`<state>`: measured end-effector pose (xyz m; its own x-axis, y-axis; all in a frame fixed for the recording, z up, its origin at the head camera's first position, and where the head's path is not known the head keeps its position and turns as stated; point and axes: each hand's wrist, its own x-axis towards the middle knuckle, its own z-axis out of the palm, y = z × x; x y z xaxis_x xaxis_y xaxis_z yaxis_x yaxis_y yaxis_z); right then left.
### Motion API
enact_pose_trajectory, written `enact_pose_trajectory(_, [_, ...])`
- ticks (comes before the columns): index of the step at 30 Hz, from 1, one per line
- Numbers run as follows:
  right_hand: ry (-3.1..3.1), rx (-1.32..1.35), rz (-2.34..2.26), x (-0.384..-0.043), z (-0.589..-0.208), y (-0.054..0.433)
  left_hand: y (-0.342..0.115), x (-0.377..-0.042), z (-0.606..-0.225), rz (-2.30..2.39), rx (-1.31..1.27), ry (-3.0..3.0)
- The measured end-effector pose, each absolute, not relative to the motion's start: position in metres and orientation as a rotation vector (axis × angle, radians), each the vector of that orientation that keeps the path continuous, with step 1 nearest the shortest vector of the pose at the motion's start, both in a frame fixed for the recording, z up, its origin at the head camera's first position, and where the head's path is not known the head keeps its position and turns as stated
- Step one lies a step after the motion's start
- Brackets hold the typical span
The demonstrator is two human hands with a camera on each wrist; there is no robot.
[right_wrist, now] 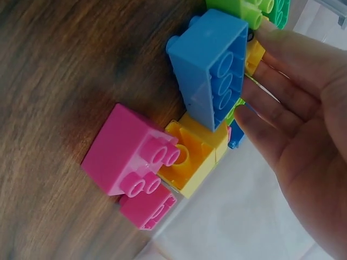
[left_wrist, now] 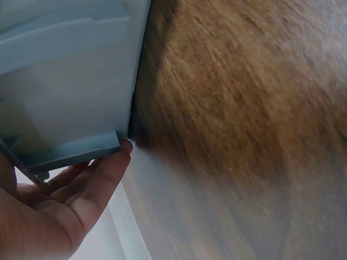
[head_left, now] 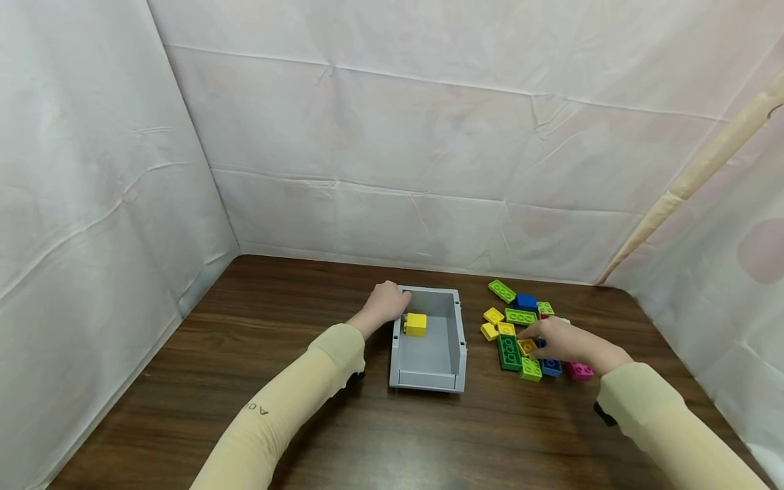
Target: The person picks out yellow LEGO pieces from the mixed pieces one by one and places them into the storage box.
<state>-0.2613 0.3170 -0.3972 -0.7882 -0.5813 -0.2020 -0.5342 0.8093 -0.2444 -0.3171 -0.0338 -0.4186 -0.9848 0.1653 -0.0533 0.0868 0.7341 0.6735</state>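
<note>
One block (head_left: 416, 325) lay in the mid-frame box (head_left: 427, 379), left hand (head_left: 384, 303) gripping it; bricks (head_left: 527, 348) remained at right, right hand (head_left: 562, 340) pinching one.

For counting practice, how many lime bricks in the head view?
4: one rearmost, one right of the rear blue brick, one in front of it, one frontmost. The right hand may hide more.

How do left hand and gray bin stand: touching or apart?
Touching. The left wrist view shows the left hand with its fingers against the gray bin at one end.
</note>
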Motion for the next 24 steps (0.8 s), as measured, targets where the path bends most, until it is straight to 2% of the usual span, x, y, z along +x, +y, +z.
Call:
enact_pose_trajectory(15, [2.728, -0.849, -0.256, -0.262, -0.398, 0.317, -0.032, -0.315, -0.418, 1.085, 0.209, 2.835])
enact_pose_trajectory(24, [2.718, -0.857, -0.234, -0.265, -0.382, 0.310, -0.033, -0.314, -0.421, 1.109, 0.197, 2.827])
